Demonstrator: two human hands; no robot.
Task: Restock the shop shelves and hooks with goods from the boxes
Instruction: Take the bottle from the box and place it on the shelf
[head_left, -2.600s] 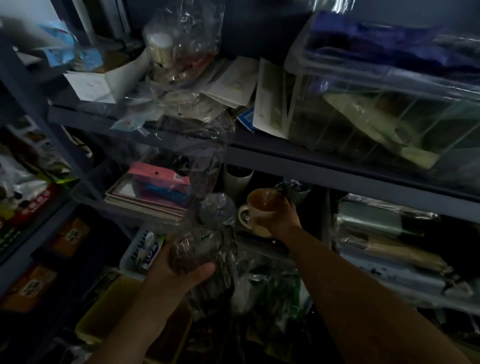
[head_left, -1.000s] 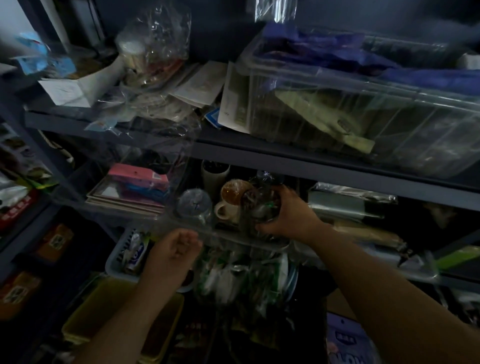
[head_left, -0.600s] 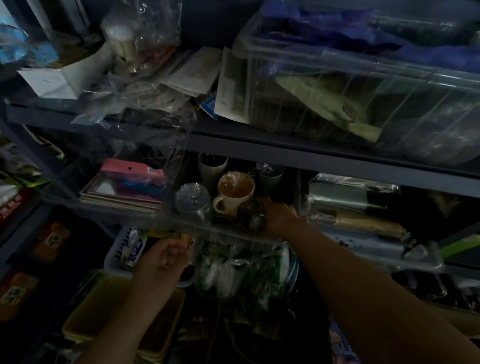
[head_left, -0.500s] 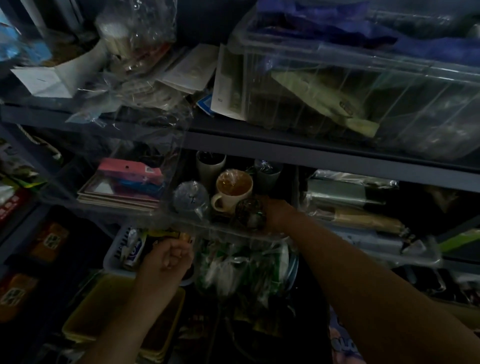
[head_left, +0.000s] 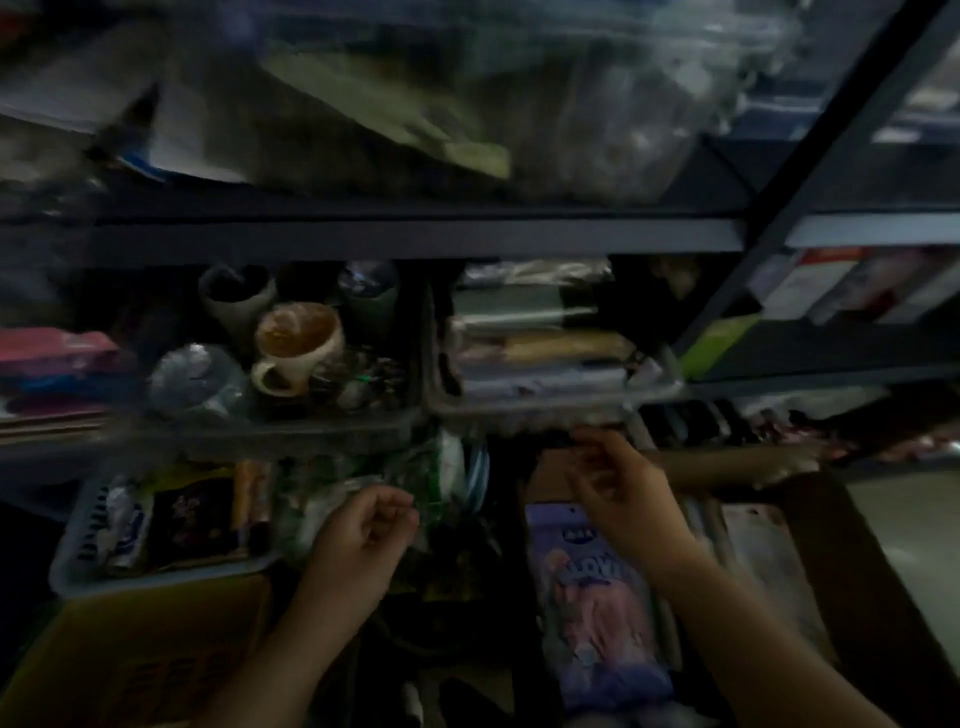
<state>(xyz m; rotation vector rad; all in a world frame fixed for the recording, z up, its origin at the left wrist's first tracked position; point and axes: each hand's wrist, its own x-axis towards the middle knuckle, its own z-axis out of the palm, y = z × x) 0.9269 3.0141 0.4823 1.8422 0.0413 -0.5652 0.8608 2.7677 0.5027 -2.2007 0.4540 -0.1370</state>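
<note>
Both hands are hanging in front of the shelving, below the middle shelf. The left hand is sitting with its fingers curled in loosely; it looks to be holding nothing, though the blur is making that hard to judge. The right hand is hovering over the cardboard box at the lower right, fingers bent; whether it is pinching anything I cannot tell.

On the shelf under that bar, a clear tray is carrying the cups: a cream mug with a brown inside is standing upright near the tray's middle, a wrapped glass is sitting just beside it at the tray's front right corner, and a wrapped round piece is lying toward the front left. Two darker cups are standing behind them at the back edge.

Inside the box, a purple packet is lying flat along its left side. A pale basket of small packets is sitting at the lower left, touching a yellow crate below it.
</note>
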